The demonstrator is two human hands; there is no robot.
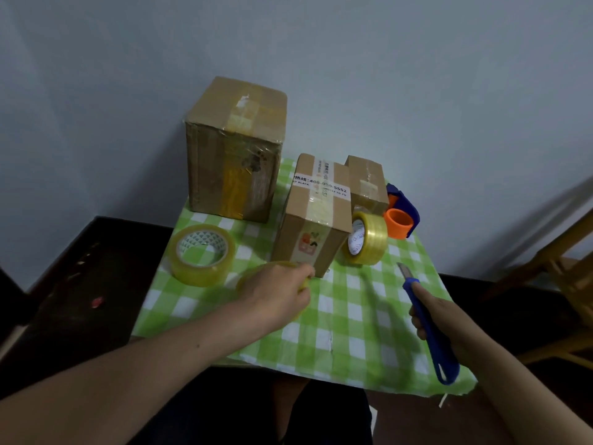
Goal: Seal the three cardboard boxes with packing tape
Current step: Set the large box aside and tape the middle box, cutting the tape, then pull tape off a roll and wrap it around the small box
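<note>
A: Where do the boxes stand?
B: On the green checked cloth (349, 319). The middle box (313, 216) carries printed tape over its top; the big box (234, 149) is to its left, the small box (367, 184) just behind-right (both show yellowish tape).
A: And the hands?
B: The left hand (279, 293), before the middle box, grips a tape roll (256, 274). The right hand (433, 319) is closed around a blue cutter (430, 329), blade out

1. Worn on the head, looking forward and steeply down onto the checked tablecloth (337, 319)
2. Close in, forearms entering from the bottom edge, wall (417, 75) behind
</note>
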